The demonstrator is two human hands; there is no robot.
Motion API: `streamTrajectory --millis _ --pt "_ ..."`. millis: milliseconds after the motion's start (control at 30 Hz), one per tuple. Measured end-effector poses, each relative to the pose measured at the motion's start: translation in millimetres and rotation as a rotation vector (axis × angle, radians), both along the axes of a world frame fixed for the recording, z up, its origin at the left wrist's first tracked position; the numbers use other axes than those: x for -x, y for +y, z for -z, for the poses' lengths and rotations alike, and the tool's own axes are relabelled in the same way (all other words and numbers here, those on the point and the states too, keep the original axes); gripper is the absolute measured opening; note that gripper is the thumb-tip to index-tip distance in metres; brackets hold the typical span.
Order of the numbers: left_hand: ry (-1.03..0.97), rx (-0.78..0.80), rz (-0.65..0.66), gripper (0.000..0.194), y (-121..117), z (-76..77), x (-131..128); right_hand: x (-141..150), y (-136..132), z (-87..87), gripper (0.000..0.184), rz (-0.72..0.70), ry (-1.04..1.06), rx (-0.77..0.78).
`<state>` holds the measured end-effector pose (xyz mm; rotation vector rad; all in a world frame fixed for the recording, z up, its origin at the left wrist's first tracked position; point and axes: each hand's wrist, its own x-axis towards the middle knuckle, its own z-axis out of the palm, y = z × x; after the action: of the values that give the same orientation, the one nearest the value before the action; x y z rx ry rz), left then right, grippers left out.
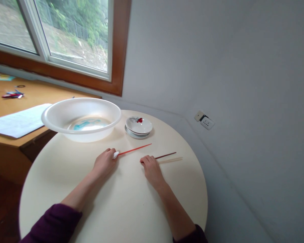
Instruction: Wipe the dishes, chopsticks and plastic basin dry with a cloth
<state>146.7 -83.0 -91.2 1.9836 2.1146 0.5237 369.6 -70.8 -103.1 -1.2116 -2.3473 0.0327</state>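
Observation:
My left hand (106, 160) is closed around a slim red chopstick (135, 149), whose thin end points right over the table. A small white piece (116, 155) shows at the same fingers; its kind is unclear. Low over the tabletop, my right hand (149, 164) has its fingers wrapped round a dark brown chopstick (166, 155). Pale wooden chopsticks (171, 160) lie just beside it, their near ends close to or under the hand; I cannot tell if the hand touches them. Beyond both hands sits a small stack of white dishes (139, 126), the top one with a red flower print.
A large whitish plastic basin (81, 135) with a blue pattern inside stands at the back left of the round cream table (126, 209). A wooden desk (40, 91) with papers (20, 119) adjoins on the left. The wall with a socket (207, 123) borders the right.

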Motion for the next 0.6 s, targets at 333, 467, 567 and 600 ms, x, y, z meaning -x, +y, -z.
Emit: streamTrajectory --millis 333,467,567,600 --pt "-0.018 0.018 0.006 0.017 -1 2.0 3 1 -4 -11.0 0.023 -0.131 0.174 -0.12" --pt "-0.034 0.008 -0.002 0.017 -4 -5.3 1 2 -7 -13.3 0.024 -0.166 0.221 -0.149" --pt "-0.09 -0.066 -0.047 0.02 -7 -13.1 -1 4 -12 -17.1 0.023 -0.194 0.246 -0.193" --pt "-0.131 -0.113 -0.055 0.021 -7 -14.7 -2 4 -13 -18.4 0.023 -0.197 0.25 -0.21"
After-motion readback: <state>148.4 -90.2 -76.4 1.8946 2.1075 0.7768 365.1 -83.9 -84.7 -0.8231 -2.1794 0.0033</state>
